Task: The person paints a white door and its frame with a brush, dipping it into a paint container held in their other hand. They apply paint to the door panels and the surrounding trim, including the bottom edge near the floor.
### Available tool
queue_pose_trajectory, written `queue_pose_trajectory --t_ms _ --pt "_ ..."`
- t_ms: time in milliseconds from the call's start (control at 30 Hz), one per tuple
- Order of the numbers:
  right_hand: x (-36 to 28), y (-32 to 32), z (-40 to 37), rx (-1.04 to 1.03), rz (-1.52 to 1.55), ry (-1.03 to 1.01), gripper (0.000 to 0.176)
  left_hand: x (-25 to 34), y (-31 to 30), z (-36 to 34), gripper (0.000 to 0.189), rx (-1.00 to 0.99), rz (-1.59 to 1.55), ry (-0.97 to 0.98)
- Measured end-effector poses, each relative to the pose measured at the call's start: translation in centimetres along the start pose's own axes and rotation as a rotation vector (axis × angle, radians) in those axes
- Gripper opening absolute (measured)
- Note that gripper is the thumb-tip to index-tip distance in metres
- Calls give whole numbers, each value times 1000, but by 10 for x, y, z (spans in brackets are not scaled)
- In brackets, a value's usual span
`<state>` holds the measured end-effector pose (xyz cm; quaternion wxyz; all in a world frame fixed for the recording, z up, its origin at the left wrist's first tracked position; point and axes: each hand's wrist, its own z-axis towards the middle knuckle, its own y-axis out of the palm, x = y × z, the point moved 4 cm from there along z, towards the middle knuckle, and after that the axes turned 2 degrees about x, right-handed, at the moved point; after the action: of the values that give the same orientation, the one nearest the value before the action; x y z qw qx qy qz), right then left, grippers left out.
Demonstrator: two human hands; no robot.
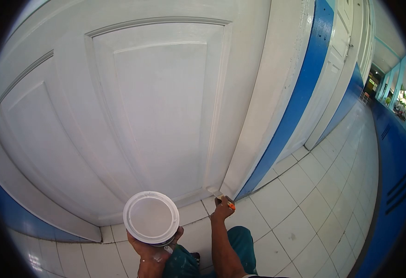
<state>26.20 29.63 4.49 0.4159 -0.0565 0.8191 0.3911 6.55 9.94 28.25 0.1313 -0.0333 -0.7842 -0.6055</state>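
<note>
My left hand (154, 252) holds a round tub of white paint (151, 217) from below, its fingers wrapped round the base. White specks mark this hand. My right hand (222, 211) grips a paintbrush (231, 204) with an orange and black handle. The brush's pale bristles are at the bottom right corner of the white panelled door (161, 92), close to the tiled floor. Whether the bristles touch the door is hard to tell.
A white door frame (263, 92) with a blue strip (300, 92) stands to the right. Pale floor tiles (277, 199) run down a corridor beside a blue low wall (397, 162). My knees in green trousers (242, 241) are below.
</note>
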Motion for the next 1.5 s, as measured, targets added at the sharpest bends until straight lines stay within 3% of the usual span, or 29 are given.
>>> queue_pose_trajectory --t_ms 67,200,300,400,567,667,767,867,1033,1300,1433,1500 --pt "-10 14 4 -28 22 -46 25 -1 -4 0 81 -24 22 -11" --pt "-128 124 -47 -253 96 -183 24 -1 -11 2 81 -42 26 -7" --pt "-179 151 -78 -346 310 -234 27 0 -8 0 81 -58 4 -19" --pt "-144 130 -47 -372 405 -164 30 1 -7 -1 81 -66 -21 -26" --pt "1 25 24 -211 369 127 26 -1 -3 -3 80 -106 -12 7" --pt "59 -33 46 33 264 162 25 1 -3 -4 78 -108 18 2" --pt "81 -71 56 150 118 153 24 0 -4 -3 77 -90 -93 -37" --pt "108 -84 76 136 5 84 16 1 -3 -4 75 -102 -96 -47" --pt "91 -37 63 51 -46 97 16 -1 -4 -3 72 -107 -117 -51" --pt "-48 32 -11 -261 392 77 21 1 -7 3 73 -122 -126 -72" --pt "12 -2 29 -229 502 217 21 -1 -9 7 74 -93 -139 -76" --pt "59 -33 48 -81 479 313 20 -1 -9 7 75 -77 -136 -75"
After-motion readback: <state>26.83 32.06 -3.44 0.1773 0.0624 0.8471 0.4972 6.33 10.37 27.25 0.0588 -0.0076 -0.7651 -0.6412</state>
